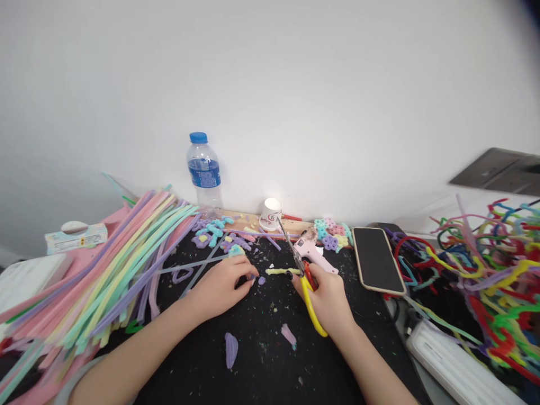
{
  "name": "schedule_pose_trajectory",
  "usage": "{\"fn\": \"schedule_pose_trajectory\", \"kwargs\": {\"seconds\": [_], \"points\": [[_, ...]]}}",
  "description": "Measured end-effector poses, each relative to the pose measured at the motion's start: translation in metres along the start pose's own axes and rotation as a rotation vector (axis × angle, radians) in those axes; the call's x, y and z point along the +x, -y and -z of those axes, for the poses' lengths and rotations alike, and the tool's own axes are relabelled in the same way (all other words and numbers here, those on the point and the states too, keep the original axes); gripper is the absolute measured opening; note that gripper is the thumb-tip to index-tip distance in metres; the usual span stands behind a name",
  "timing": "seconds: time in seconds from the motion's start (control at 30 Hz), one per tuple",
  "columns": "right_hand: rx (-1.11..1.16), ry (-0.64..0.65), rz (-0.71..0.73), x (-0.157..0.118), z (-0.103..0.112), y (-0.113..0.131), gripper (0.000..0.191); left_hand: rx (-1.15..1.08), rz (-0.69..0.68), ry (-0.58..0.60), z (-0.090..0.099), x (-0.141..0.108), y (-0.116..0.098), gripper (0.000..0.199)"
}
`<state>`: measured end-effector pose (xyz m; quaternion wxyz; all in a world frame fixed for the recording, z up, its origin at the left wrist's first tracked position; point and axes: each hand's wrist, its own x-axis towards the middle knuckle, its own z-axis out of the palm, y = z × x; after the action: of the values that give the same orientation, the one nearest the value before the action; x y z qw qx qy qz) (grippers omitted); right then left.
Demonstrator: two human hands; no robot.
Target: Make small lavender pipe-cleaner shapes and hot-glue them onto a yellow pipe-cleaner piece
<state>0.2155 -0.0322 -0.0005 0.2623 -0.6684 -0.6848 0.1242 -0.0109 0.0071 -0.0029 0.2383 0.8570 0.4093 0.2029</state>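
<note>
My right hand (331, 298) is closed round long-nosed pliers (310, 306) with yellow and red handles, their thin metal jaws pointing away from me. By its thumb, a short pale-yellow pipe cleaner (276, 271) stretches left over the black mat (257, 349); whether the thumb grips it I cannot tell. My left hand (223, 284) rests on the mat with thumb and forefinger pinched together. A bit of purple shows at those fingertips, too small to make out. Just right of them lies a small purple piece (261, 280). Nearer me are a purple petal-like piece (231, 350) and a pink-lilac one (289, 336).
Long pastel pipe cleaners (122, 270) are heaped at left. Behind stand a water bottle (204, 174) and a paper cup (270, 215). A pink glue gun (314, 253), fuzzy flowers (333, 233) and a phone (377, 260) lie right, beside tangled bright pipe cleaners (498, 281) and a power strip (459, 365).
</note>
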Motion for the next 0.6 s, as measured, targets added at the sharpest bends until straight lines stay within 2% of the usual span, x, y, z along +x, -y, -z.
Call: {"fn": "schedule_pose_trajectory", "kwargs": {"seconds": [0.37,0.6], "points": [[-0.004,0.002,-0.003,0.0009,0.0002,0.0004,0.035,0.025,0.018,0.003,0.0014,-0.0008,-0.0017,0.013],[-0.011,-0.004,-0.001,0.0002,0.0012,0.0012,0.036,0.013,0.06,-0.011,0.0012,-0.0025,-0.0045,0.017]]}}
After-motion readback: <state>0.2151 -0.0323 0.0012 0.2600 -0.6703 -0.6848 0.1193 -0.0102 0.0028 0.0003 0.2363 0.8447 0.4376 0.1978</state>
